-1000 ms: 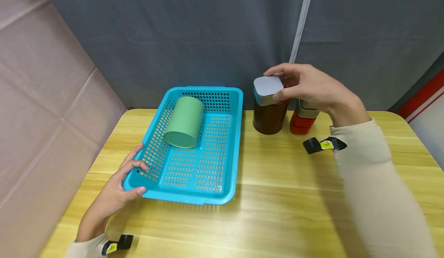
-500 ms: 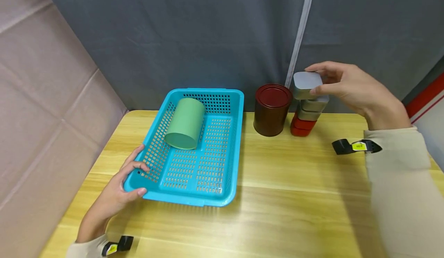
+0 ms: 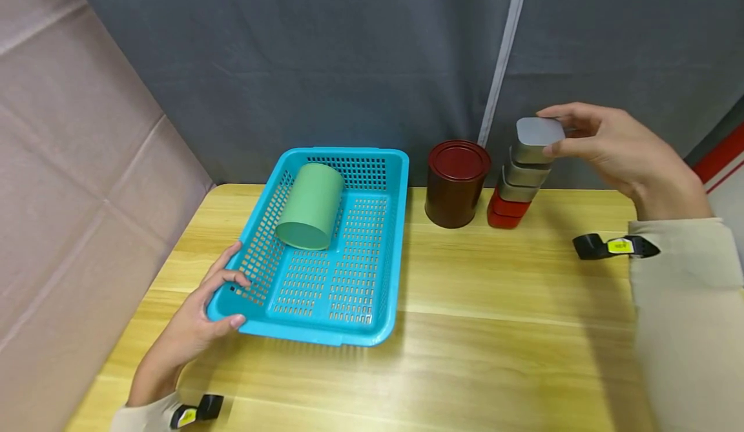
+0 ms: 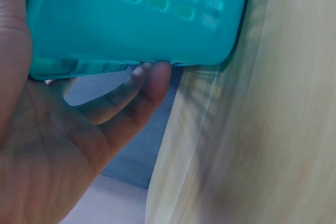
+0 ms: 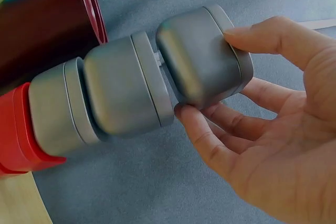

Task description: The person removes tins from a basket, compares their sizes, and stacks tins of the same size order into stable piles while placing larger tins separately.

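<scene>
My right hand pinches a small silver square tin by its sides, thumb on one side and fingers on the other. In the right wrist view the held tin sits slightly tilted close over a stack, a narrow gap showing at one edge. That stack has a silver tin, another silver tin and a red tin at the bottom. My left hand grips the near left corner of a blue plastic basket, thumb at the front rim. A green cylinder lies on its side inside.
A dark red round canister with a lid stands between the basket and the stack. The wooden table backs onto a grey curtain. A pale fabric wall runs along the left.
My right hand has carried the silver tin rightward from in front of the canister to over the stack. The left hand and basket have stayed nearly still.
</scene>
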`<state>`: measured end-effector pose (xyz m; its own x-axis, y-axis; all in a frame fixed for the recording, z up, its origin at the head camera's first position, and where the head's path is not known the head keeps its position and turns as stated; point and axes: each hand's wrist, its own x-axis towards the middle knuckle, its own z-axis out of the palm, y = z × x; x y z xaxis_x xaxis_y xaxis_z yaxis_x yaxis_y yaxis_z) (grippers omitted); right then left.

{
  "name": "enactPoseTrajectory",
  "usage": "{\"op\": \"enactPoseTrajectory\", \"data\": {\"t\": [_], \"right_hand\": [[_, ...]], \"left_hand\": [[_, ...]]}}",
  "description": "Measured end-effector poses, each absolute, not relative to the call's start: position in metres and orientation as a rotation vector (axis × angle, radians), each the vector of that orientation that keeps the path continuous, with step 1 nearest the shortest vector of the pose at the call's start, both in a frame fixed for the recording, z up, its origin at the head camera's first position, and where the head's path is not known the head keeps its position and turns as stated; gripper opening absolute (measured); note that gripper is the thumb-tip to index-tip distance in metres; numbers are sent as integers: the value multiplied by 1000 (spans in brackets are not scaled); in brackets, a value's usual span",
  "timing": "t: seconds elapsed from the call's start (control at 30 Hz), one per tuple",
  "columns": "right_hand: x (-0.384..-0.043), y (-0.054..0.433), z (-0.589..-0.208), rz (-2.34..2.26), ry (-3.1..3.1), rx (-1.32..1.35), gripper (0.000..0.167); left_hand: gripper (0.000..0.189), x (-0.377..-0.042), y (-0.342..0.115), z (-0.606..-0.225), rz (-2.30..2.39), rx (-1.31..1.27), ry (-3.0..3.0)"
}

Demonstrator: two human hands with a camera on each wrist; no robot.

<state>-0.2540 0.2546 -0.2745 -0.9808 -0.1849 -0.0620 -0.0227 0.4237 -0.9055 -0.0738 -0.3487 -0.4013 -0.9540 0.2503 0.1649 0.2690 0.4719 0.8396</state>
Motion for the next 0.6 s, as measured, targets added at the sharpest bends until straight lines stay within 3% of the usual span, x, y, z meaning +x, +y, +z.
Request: {"op": "enactPoseTrajectory", "data": {"t": [0.6], "right_hand": [[-252,258,-281,-1646,2474,-179,48]], "left_hand": [[42,-74,-349,-401,-1530,-471,-2682]]}}
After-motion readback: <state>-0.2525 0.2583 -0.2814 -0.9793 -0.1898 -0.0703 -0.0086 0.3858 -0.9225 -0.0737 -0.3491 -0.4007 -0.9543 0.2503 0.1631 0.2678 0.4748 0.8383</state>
